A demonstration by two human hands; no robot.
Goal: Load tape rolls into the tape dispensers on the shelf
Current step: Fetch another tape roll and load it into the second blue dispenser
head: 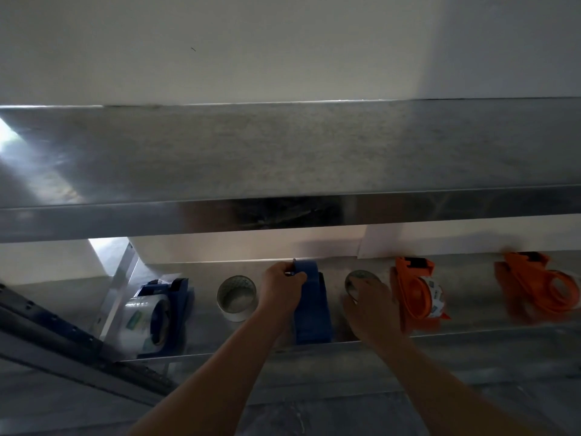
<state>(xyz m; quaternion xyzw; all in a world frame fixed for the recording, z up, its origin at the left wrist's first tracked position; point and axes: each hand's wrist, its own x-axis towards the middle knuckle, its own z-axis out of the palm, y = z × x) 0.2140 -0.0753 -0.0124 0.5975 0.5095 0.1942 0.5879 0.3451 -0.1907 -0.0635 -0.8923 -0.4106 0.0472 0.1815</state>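
Flanking the held blue dispenser point(312, 306): tape roll point(236, 298), orange dispenser point(416, 294).

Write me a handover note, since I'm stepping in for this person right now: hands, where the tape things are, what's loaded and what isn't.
Left hand: gripping the top of the middle blue dispenser, which looks empty.
Right hand: resting on a loose tape roll just right of that dispenser; grip not clear.
Second loose roll lies left of the left hand.
Loaded: far-left blue dispenser and the nearer orange dispenser.
Far-right orange dispenser is blurred; cannot tell.
Left: load the middle blue one, check the far-right one.
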